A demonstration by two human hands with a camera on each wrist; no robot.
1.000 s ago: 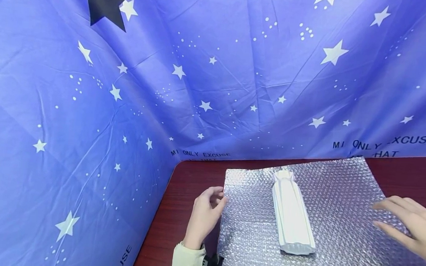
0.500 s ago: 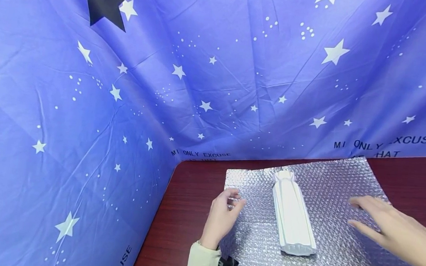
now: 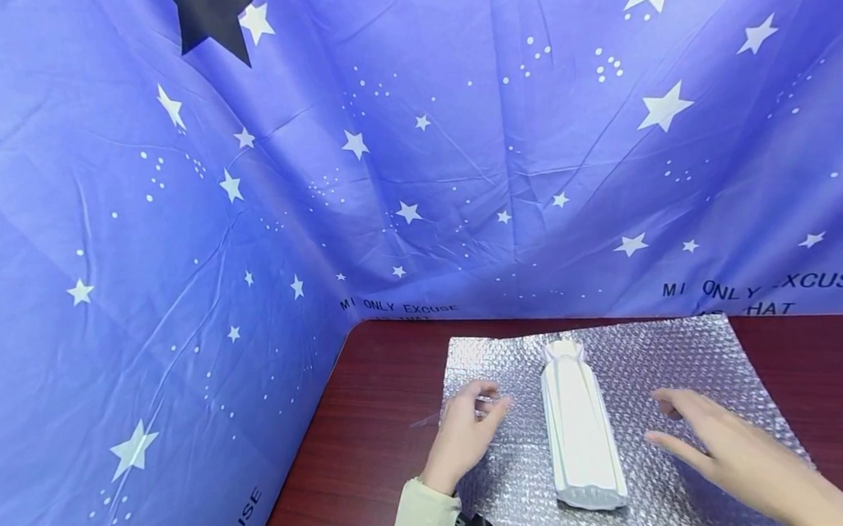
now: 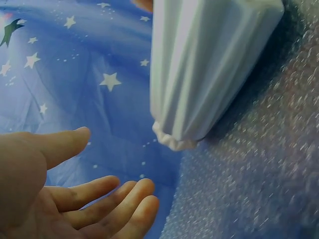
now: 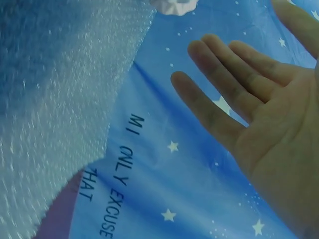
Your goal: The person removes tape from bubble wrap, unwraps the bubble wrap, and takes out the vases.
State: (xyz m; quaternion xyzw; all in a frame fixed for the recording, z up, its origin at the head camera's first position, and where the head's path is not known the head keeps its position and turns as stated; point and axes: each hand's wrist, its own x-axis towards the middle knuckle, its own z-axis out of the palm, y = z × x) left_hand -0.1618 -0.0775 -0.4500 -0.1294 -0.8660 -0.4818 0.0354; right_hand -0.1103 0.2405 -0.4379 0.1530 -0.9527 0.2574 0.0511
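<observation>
A white fluted vase (image 3: 584, 429) lies on its side on a sheet of bubble wrap (image 3: 688, 367), its narrow neck toward the back. My left hand (image 3: 463, 435) is over the left part of the sheet, a short way from the vase, with fingers loosely bent and nothing in them. On the other side my right hand (image 3: 726, 456) hovers over the sheet, fingers extended toward the vase and holding nothing. In the left wrist view the vase's ribbed body (image 4: 204, 64) stands apart from the fingers. Only the vase's scalloped rim (image 5: 175, 6) shows in the right wrist view.
The bubble wrap lies on a dark red wooden table (image 3: 357, 423). Behind and to the left hangs a blue cloth (image 3: 476, 135) printed with stars and lettering, meeting the table's edges.
Both hands have moved inward toward the vase, the right hand coming farther leftward and the left hand shifting right over the sheet. The vase and bubble wrap have stayed in place.
</observation>
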